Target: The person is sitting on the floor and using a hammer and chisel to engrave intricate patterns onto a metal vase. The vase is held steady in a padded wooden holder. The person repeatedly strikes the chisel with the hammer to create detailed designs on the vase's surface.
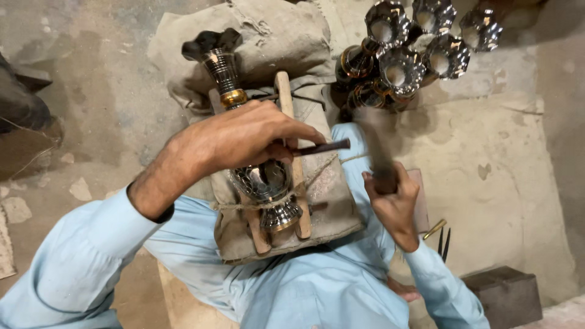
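The right hand (pixel 393 204) is gripping a blurred hammer (pixel 375 149). The left hand (pixel 244 137) is closing around a dark chisel (pixel 323 147), pressing it over a shiny metal vase (pixel 262 176) lying on a wooden cradle (pixel 292 164) over sacking (pixel 268 36). Beyond, finished vases (pixel 414 42) are standing clustered on the floor (pixel 487 152).

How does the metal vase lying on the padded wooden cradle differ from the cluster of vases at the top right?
The shiny engraved metal vase lies on its side on the burlap-padded wooden cradle; the cluster of metal vases stands apart on the floor, mouths towards the camera. The lying vase is under the left hand, which holds a dark chisel; the cluster is untouched. Both share polished silver bodies with gold bands.
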